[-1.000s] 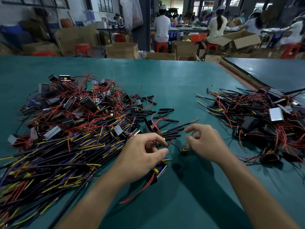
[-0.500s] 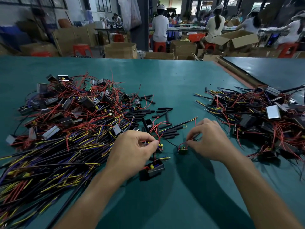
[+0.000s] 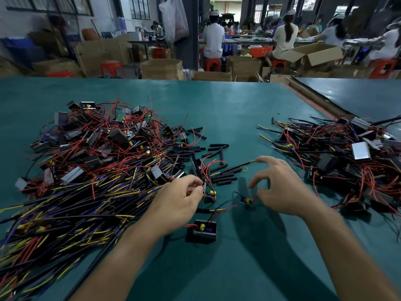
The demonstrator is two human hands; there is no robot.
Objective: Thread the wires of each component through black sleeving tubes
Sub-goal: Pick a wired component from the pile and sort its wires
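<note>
Right hand point(image 3: 280, 187) has lifted off small component point(image 3: 246, 200), fingers spread; left hand point(image 3: 180, 199) beside it pinches another component point(image 3: 210, 194); heap point(image 3: 104, 153) beyond apparently awaits sleeving.

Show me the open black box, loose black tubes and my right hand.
open black box point(image 3: 200, 236): head view, front wall.
loose black tubes point(image 3: 223, 178): head view, middle tube.
right hand point(image 3: 280, 187): head view, its back.

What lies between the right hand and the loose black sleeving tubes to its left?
Nothing visible. Only bare table separates the right hand from the sleeving tubes. The small component lies nearer, below its thumb.
</note>
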